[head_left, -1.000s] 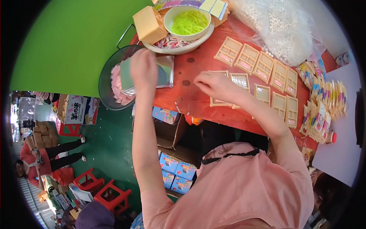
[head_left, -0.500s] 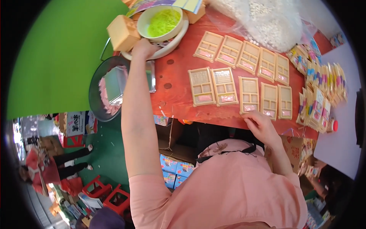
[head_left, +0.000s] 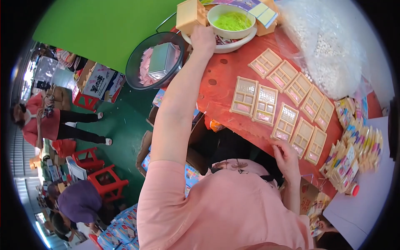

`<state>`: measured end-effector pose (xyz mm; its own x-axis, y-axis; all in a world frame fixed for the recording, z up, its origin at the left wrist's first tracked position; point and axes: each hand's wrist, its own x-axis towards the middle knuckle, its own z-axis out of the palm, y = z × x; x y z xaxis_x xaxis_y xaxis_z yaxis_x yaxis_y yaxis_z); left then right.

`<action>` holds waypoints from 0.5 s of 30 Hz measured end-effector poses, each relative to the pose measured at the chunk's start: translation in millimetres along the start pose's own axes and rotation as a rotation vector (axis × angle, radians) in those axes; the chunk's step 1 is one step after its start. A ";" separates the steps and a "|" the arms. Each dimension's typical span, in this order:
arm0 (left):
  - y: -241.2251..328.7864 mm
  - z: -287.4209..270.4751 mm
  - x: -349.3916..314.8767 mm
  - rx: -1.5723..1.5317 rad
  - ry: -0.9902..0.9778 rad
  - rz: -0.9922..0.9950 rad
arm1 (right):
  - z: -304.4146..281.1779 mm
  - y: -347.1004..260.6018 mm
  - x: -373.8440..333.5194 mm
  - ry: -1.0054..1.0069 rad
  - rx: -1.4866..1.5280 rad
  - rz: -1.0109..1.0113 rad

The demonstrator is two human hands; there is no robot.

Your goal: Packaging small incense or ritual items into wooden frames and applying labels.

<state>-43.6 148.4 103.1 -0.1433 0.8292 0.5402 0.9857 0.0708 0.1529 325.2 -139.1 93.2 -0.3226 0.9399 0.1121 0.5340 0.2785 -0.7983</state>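
My left arm stretches to the far side of the table, and my left hand [head_left: 203,41] dips into a white basin [head_left: 234,48]; its fingers are hidden. Small printed packets [head_left: 225,41] lie in that basin, under a white bowl [head_left: 214,21] of bright green shreds [head_left: 232,21]. Against the hand stands a stack of beige trays [head_left: 188,16]. My right hand [head_left: 287,160] rests at the front edge, fingers loosely bent and apart, holding nothing visible. Its fingertips are beside the nearest beige compartment tray [head_left: 285,121]. Several such trays lie in two rows, with pink pieces in some compartments.
A dark round basin [head_left: 134,74] holds pink packets and a clear plastic box [head_left: 163,61]. At the far right sits a clear bag of white pellets [head_left: 329,54]. Packed trays [head_left: 343,162] are piled near a red-lidded jar [head_left: 353,190]. Red stools [head_left: 107,183] and people occupy the left.
The whole view has turned, so the table appears tilted and shifted right. My left hand stays in the white basin, and my right hand stays by the same tray edge.
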 end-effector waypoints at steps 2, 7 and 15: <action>-0.1 -1.3 -2.8 0.142 0.020 0.096 | 0.2 -0.3 -1.8 -0.017 0.009 0.009; -1.1 -1.1 7.5 0.068 -0.261 -0.077 | 2.2 -6.4 -1.2 -0.036 0.003 0.046; 9.6 10.5 -20.2 -0.361 0.287 -0.287 | 16.7 -0.3 2.0 -0.076 0.010 0.035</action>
<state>-30.3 138.2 85.0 -0.4705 0.6159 0.6319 0.8177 0.0353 0.5745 311.4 -140.6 83.8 -0.3621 0.9313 0.0391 0.5382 0.2431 -0.8070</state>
